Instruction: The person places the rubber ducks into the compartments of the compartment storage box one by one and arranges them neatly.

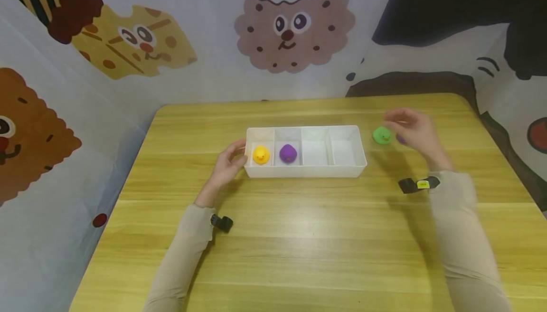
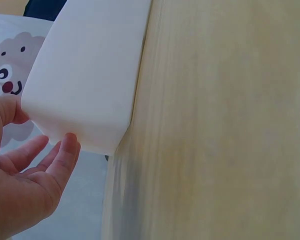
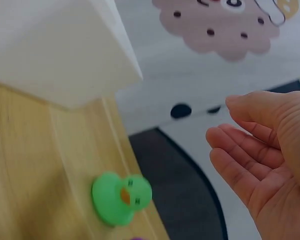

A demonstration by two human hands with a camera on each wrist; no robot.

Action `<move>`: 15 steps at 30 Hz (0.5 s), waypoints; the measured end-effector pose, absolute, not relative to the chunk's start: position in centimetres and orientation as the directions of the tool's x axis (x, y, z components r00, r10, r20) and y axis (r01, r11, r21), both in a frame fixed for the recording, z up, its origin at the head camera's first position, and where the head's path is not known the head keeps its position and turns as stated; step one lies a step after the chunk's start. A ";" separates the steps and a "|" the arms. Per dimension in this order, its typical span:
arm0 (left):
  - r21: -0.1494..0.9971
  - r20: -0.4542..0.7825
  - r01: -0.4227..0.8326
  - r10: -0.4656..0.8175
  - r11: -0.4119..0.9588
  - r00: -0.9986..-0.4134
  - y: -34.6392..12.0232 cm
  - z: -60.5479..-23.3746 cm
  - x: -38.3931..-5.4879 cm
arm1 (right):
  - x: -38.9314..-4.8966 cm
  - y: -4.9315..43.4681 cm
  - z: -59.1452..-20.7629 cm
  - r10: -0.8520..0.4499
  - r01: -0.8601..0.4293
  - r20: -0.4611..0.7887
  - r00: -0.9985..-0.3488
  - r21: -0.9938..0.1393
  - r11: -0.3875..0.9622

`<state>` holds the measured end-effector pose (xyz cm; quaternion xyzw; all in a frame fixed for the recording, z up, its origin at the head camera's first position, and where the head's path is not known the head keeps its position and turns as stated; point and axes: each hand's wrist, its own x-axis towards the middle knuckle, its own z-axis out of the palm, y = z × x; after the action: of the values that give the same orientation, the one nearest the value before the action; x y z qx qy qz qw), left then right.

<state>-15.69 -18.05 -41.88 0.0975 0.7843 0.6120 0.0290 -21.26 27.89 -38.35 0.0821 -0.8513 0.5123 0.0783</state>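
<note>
White tray (image 1: 305,172), yellow duck (image 1: 261,155) and purple toy (image 1: 288,154) being housed in its two leftmost compartments.
Left end being touched by relaxed left hand (image 1: 228,164); empty right hand (image 1: 412,130), fingers loosely parted, being held near green duck (image 1: 381,136), right of tray.

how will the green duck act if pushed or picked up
The green duck looks toy-like, so it's probably light. Its smooth, rounded sides might slip when pinched. With body wider than head, it may slide before tipping.
</note>
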 end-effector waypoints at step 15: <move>0.954 0.102 0.148 0.181 0.259 -0.978 -18.5 -44.0 -16.6 | -21.8 32.2 -40.6 0.092 -0.155 0.209 -0.973 -0.901 0.405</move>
<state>-16.63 -18.53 -44.01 0.1037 0.7934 0.5997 0.0140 -21.81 32.24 -40.58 0.0190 -0.8305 0.5449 0.1137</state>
